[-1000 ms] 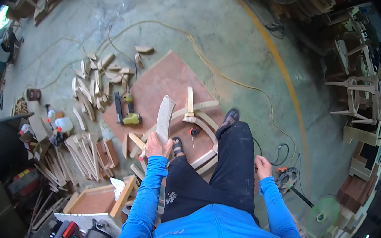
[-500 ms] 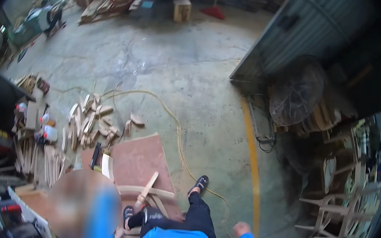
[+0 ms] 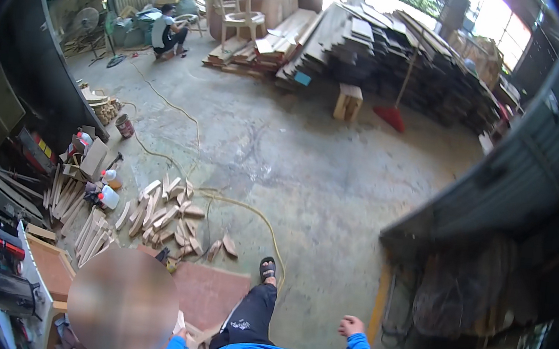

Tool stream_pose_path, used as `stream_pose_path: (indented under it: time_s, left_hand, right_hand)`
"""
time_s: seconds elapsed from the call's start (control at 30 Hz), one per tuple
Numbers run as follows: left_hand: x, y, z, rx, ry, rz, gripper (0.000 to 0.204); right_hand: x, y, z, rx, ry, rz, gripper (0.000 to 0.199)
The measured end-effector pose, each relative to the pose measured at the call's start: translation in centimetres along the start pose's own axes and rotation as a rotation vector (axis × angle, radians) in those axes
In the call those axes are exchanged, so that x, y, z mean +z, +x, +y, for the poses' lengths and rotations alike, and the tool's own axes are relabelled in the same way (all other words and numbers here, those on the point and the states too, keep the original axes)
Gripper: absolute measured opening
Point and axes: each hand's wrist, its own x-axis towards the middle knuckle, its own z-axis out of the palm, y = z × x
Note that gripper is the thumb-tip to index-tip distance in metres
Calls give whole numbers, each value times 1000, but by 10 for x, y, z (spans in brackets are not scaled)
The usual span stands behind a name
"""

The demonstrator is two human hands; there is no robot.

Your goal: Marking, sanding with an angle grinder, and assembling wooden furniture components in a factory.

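My right hand [image 3: 350, 326] hangs over the concrete floor at the right of my body, fingers curled in, with nothing visible in it. My left hand [image 3: 182, 335] is low beside my leg, next to pale curved wooden pieces [image 3: 196, 340]; its fingers are too small and covered to make out. A reddish-brown board [image 3: 209, 288] lies flat on the floor by my forward foot. A round blurred patch hides what is to the left of my left hand.
Cut wooden pieces [image 3: 170, 214] lie heaped ahead on the left, beside plastic bottles [image 3: 108, 197]. A yellow hose [image 3: 258, 212] crosses the floor. Farther off are a wooden block [image 3: 348, 103], a red dustpan [image 3: 390, 117], stacked planks [image 3: 348, 42] and a crouching person [image 3: 169, 32].
My view has swung up and turned left, showing more of the far workshop. One foot has stepped forward to the board's edge. My left hand now shows beside my leg.
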Motion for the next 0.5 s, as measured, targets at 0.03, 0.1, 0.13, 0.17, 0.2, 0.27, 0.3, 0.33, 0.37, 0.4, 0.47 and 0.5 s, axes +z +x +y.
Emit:
stream_pose_path:
  time_s: [0.03, 0.1, 0.13, 0.17, 0.2, 0.27, 0.3, 0.33, 0.37, 0.4, 0.47, 0.5]
  left_hand:
    - [24, 16, 19, -17, 34, -9, 53]
    - [88, 43, 61, -63, 140, -39, 52]
    - [127, 51, 88, -90, 204, -53, 52]
    - [164, 58, 120, -112, 267, -65, 51]
    - [178, 60, 146, -149, 341, -66, 51]
    - [197, 67, 202, -65, 357, -48, 53]
    - [219, 81, 243, 78, 281, -41, 56]
    - [234, 94, 280, 219, 219, -39, 60]
    - [256, 105, 329, 310, 369, -39, 59]
    - [283, 111, 382, 402, 516, -51, 59]
    - [341, 111, 491, 485, 647, -50, 60]
    - [364, 117, 534, 481, 626, -34, 60]
  right_hand:
    - [24, 23, -29, -66, -158, -87, 34]
    - [47, 62, -86, -311, -422, -183, 35]
    - [55, 92, -121, -567, -680, -283, 37]
    - [64, 121, -156, -298, -555, -262, 40]
    - [66, 130, -174, -142, -382, -287, 41]
    - [69, 179, -246, 31, -251, -283, 41]
    - [70, 202, -278, 72, -290, -262, 41]
    - [68, 227, -307, 79, -347, -217, 39]
    - [60, 251, -332, 100, -281, -165, 39]
    - [49, 278, -357, 140, -184, -140, 36]
    - [38, 329, -399, 188, 12, -46, 7]
    - [34, 364, -415, 271, 6, -99, 13]
